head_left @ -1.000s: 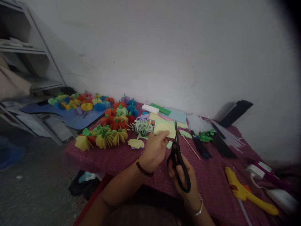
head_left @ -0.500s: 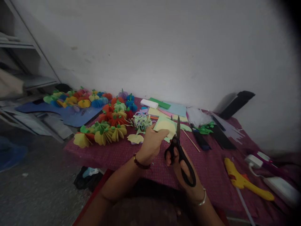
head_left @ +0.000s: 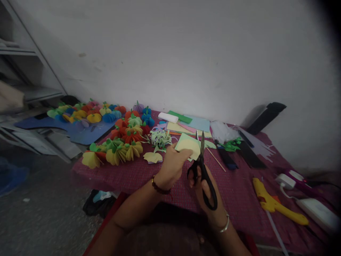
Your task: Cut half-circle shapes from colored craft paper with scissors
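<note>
My left hand [head_left: 172, 165] pinches a pale yellow paper piece [head_left: 189, 145] laid over a light green sheet [head_left: 183, 138]. In my right hand [head_left: 204, 188] are black-handled scissors [head_left: 200, 161], my fingers through the loops. The blades point away from me, slightly apart, at the right edge of the paper. To the left of my left hand lies a small stack of cut yellow paper [head_left: 152, 157]. Behind it sits a heap of pale green paper strips [head_left: 160, 138].
Many folded-paper pumpkins [head_left: 133, 137] cover the table's left part and a blue board [head_left: 85, 134]. Coloured sheets [head_left: 197, 123] lie at the back. On the right are a wooden stick [head_left: 216, 159], green paper leaves [head_left: 232, 144], a yellow glue gun [head_left: 277, 206] and a white adapter [head_left: 318, 213].
The scissors have turned a little and their blades now reach the paper's right edge. The paper has tilted slightly in my left hand. The whole view has shifted a bit.
</note>
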Action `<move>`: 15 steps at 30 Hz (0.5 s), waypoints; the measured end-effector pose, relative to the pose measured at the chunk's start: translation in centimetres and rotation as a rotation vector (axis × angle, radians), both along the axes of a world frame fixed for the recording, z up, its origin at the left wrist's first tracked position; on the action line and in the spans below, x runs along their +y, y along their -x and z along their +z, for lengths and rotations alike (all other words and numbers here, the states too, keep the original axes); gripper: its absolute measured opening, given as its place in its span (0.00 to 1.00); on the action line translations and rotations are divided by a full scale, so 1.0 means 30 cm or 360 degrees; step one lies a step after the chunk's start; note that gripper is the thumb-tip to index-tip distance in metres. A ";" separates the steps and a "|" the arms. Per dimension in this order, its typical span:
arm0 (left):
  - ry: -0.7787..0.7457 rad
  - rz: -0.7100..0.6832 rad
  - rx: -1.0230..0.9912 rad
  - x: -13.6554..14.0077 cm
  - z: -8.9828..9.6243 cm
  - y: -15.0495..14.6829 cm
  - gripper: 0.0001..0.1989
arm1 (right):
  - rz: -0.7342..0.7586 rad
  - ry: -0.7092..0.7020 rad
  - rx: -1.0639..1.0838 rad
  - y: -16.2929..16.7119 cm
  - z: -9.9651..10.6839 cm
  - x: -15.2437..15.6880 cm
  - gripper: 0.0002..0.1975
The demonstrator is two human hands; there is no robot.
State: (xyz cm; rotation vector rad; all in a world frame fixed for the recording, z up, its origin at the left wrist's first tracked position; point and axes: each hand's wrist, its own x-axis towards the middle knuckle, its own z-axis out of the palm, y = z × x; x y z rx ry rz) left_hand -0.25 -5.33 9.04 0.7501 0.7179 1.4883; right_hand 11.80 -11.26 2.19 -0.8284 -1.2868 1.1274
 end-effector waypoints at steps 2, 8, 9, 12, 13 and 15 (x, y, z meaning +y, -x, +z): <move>0.0004 -0.0014 -0.0035 0.001 0.002 0.001 0.11 | 0.0009 0.0025 0.0073 0.005 0.006 -0.003 0.25; -0.0013 -0.0065 -0.0076 -0.003 0.014 0.004 0.09 | 0.0114 0.0027 0.0234 0.007 0.015 -0.008 0.18; -0.0007 -0.0067 -0.0072 -0.003 0.015 0.004 0.09 | 0.0116 0.0034 0.0238 0.006 0.016 -0.008 0.18; -0.0006 -0.0064 -0.0053 -0.001 0.016 0.008 0.10 | 0.0120 0.0071 0.0240 -0.001 0.023 -0.008 0.18; -0.0013 -0.0065 -0.0043 0.001 0.015 0.011 0.10 | 0.0118 0.0086 0.0232 -0.005 0.026 -0.009 0.18; -0.0031 -0.0071 -0.0001 0.006 0.014 0.016 0.09 | 0.0108 0.0111 0.0207 -0.015 0.031 -0.009 0.19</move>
